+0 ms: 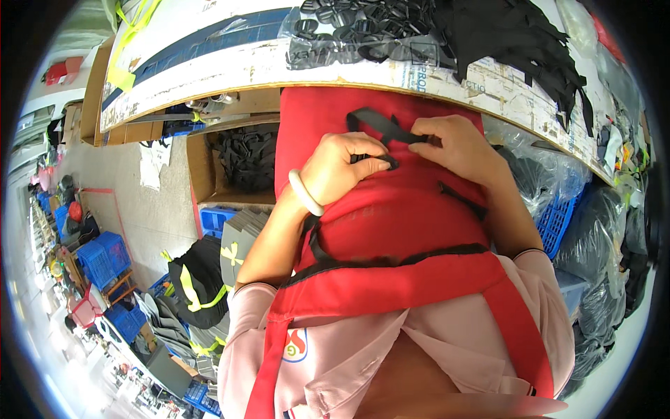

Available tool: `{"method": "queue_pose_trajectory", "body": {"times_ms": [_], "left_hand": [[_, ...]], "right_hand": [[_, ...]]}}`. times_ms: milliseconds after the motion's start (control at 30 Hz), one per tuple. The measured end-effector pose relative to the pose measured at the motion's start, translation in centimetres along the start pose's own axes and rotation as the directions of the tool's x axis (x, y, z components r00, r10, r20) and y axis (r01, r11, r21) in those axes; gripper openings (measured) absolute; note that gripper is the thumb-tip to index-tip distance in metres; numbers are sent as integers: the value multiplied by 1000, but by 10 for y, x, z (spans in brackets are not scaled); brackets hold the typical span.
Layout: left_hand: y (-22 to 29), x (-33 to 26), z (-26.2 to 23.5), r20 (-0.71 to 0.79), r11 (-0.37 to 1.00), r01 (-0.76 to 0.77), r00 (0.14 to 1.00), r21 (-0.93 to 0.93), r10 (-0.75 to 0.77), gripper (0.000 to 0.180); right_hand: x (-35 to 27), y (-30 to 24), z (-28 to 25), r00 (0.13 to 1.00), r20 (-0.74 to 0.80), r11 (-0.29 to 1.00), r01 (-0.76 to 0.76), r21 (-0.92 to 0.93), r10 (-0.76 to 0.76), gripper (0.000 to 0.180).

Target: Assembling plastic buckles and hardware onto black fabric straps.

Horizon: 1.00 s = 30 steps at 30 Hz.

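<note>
Your left hand [343,170] and right hand [450,144] pinch their fingers shut on a flat black webbing strap [380,128], looped and slightly twisted, lying on the red fabric item [398,209] against your lap, below the worktable [209,77] edge.

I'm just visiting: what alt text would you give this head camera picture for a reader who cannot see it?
Two bare hands, the left hand and the right hand, pinch a black strap on a red fabric item held against the person's lap. Above it runs a workbench bearing a bag of black buckles; blue crates stand on the floor at left.
</note>
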<state>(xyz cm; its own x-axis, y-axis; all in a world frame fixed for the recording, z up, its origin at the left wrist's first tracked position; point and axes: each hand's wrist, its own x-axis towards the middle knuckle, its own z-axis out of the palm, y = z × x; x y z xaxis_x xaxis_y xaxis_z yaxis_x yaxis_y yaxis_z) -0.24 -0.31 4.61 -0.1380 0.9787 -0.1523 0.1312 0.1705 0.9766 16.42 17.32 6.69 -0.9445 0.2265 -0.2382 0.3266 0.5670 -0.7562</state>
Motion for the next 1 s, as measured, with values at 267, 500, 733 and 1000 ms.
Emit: {"method": "queue_pose_trajectory", "body": {"times_ms": [267, 500, 733, 1000], "left_hand": [[1, 5, 2, 72, 964, 164, 986, -210, -152, 12], [-11, 8, 10, -41, 834, 143, 980, -532, -194, 12], [-20, 10, 3, -262, 792, 143, 896, -594, -359, 15], [-24, 10, 18, -415, 862, -4, 878, -507, -240, 15]], "right_hand": [[21, 1, 0, 968, 150, 979, 197, 45, -202, 20], [31, 12, 38, 974, 13, 648, -160, 745, 226, 24], [30, 2, 24, 958, -151, 618, -34, 786, 244, 19], [25, -13, 47, 972, 28, 625, -173, 761, 234, 25]]}}
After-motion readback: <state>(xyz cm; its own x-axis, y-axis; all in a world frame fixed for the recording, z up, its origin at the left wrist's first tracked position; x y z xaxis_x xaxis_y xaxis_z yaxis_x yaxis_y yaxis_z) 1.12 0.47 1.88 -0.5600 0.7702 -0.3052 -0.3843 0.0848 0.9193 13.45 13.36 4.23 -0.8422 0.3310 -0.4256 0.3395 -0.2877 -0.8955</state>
